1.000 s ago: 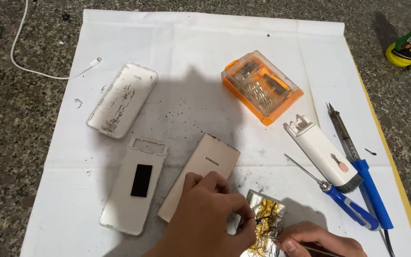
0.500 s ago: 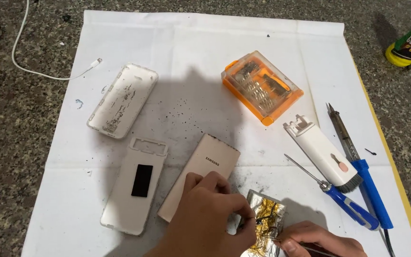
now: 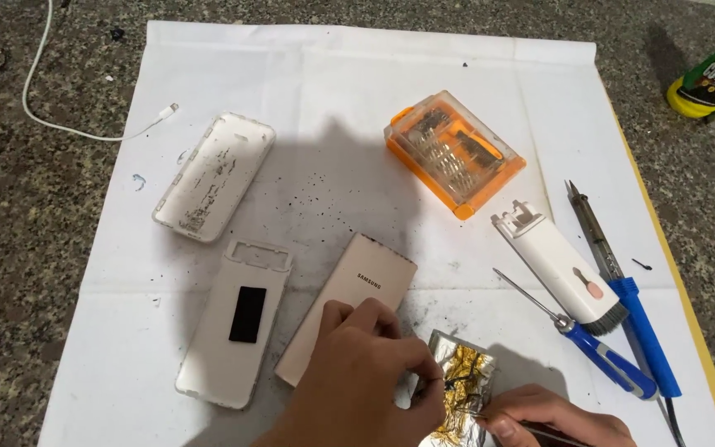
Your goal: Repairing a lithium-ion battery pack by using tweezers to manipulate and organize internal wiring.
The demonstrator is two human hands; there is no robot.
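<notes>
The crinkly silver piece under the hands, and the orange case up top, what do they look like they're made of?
The silver piece looks like thin metal foil: shiny, creased, with gold-coloured flakes on it, pinned by the left hand while the right hand works a thin tool on it. The orange case seems hard plastic, with a clear glossy lid showing rows of small metal bits inside.

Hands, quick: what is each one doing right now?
Left hand: fingers curled, pinching the foil-covered part.
Right hand: closed on a thin tool, its tip at the part.
</notes>
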